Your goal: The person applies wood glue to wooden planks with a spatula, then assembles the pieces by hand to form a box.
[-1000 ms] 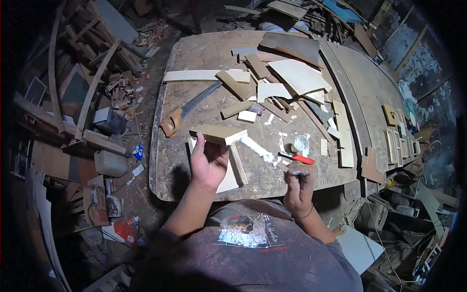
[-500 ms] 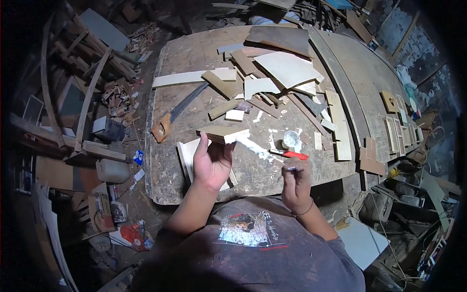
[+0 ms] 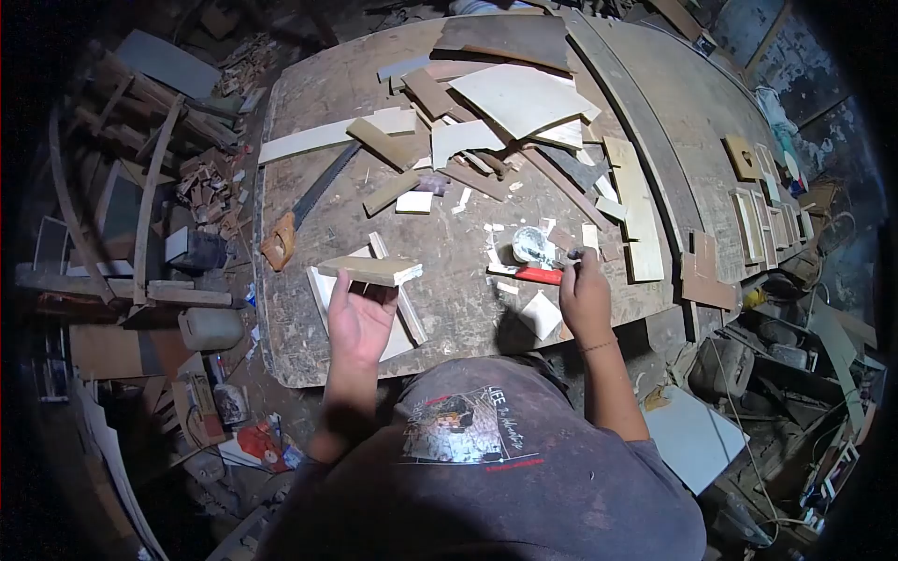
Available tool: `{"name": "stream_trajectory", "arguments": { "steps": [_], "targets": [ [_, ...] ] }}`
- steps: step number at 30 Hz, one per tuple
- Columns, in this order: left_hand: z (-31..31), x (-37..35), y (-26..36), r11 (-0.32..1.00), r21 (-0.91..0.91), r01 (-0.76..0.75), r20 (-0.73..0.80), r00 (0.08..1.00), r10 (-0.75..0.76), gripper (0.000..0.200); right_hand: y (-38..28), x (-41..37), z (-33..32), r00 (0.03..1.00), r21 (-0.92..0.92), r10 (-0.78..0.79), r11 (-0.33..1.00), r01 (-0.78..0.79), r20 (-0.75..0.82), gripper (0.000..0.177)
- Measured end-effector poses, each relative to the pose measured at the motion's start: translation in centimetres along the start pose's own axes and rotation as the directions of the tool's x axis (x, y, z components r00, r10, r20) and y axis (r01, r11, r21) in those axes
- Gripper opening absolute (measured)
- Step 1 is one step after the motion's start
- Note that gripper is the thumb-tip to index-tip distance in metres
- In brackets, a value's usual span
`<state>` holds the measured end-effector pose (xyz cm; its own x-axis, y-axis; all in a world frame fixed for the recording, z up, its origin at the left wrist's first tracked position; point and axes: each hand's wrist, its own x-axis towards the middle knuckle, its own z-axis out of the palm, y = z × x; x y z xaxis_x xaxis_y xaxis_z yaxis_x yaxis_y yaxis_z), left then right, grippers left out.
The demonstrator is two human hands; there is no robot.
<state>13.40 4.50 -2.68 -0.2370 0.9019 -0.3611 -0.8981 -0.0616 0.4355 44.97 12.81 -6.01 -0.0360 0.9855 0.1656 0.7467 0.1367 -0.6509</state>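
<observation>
Holding a wooden board (image 3: pixel 369 268) over the bench (image 3: pixel 458 323), left grip (image 3: pixel 360 329) is clasping it from below | right grip (image 3: pixel 586 294) is hovering beside a white-smeared cup (image 3: pixel 526 241), hold unclear | board is likely handling light, stiff; best taken mid-length, off its whitened end

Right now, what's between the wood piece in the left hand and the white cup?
Head view: from the wood piece, mostly bare tabletop, then small white scraps close to the cup.
</observation>
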Motion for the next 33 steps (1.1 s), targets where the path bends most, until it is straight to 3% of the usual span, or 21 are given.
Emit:
{"name": "stream_trajectory", "arguments": {
  "steps": [2,10,14,15,17,21,25,27,29,33],
  "targets": [
    [-0.4,-0.2,-0.2,1.000,0.002,-0.003,0.011,1.000,0.003,0.039,0.7,1.0,0.9,0.998,-0.120,0.010,0.993,-0.002,0.065,0.025],
    [-0.8,-1.3,-0.2,0.999,0.006,-0.041,-0.076,0.996,0.041,0.042,2.9,4.9,4.5,0.974,-0.267,-0.008,0.961,0.070,0.227,0.028],
    [-2.9,-1.2,0.4,0.999,0.047,-0.028,-0.065,0.997,0.031,0.042,1.8,5.8,4.6,0.986,-0.325,-0.005,0.944,0.059,0.165,0.041],
    [-2.9,-1.2,0.5,0.998,0.059,-0.037,-0.091,0.995,0.043,0.041,1.7,5.9,4.7,0.990,-0.315,-0.130,0.939,0.141,0.058,0.042],
    [-2.7,-1.3,0.5,0.995,0.081,-0.051,-0.143,0.988,0.063,0.040,1.1,6.0,5.1,0.977,-0.264,-0.214,0.942,0.207,0.000,0.041],
    [-4.2,-1.0,0.1,0.989,0.142,-0.050,-0.144,0.987,0.071,0.030,-4.8,4.6,5.0,0.900,-0.074,-0.434,0.897,0.436,0.048,0.038],
    [-4.1,-0.7,-0.7,0.957,0.277,-0.085,-0.288,0.943,0.167,0.028,-11.7,1.9,6.4,0.743,0.189,-0.641,0.767,0.613,0.194,0.040],
    [-3.6,-1.1,-0.8,0.944,0.318,-0.086,-0.291,0.939,0.184,0.029,-14.7,0.4,7.3,0.666,0.274,-0.708,0.706,0.654,0.233,0.043],
    [-4.5,-1.0,-0.4,0.947,0.310,-0.087,-0.133,0.982,0.133,0.035,-16.5,-0.8,9.0,0.628,0.270,-0.717,0.697,0.665,0.302,0.043],
    [-5.9,-1.3,0.0,0.935,0.336,-0.113,-0.177,0.968,0.180,0.034,-18.7,-2.0,11.9,0.609,0.237,-0.725,0.684,0.690,0.322,0.036]
  ]
}}
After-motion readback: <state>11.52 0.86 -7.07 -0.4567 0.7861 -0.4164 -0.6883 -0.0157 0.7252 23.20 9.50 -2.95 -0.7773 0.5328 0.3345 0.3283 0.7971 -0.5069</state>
